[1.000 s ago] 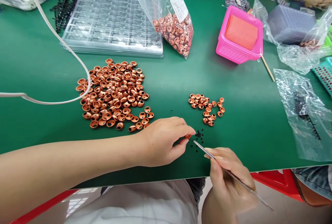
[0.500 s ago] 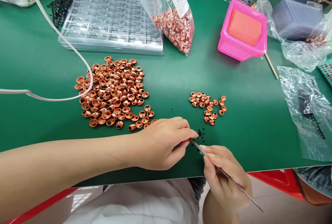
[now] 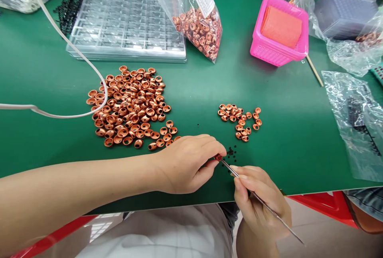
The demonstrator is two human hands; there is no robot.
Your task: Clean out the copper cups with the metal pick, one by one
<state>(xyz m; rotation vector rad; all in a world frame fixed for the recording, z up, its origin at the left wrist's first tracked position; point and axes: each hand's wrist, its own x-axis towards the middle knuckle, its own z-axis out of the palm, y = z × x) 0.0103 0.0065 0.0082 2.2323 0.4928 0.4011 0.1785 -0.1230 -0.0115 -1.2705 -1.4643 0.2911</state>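
Hands (image 3: 188, 164) grip rounded coppery cup (image 3: 218, 157), slim metal tweezers (image 3: 229, 168)

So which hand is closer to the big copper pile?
Left. The left hand is right by the lower right edge of the big copper pile; the right hand is farther off rightward.

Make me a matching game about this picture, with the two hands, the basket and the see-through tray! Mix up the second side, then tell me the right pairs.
Things:
1. left hand
2. basket
3. right hand
4. see-through tray

Matches:
A. holding a thin metal tool
B. lying just beyond the bigger heap of copper-coloured pieces
C. pinching one small reddish piece
D. bright pink

Right pairs: 1-C, 2-D, 3-A, 4-B
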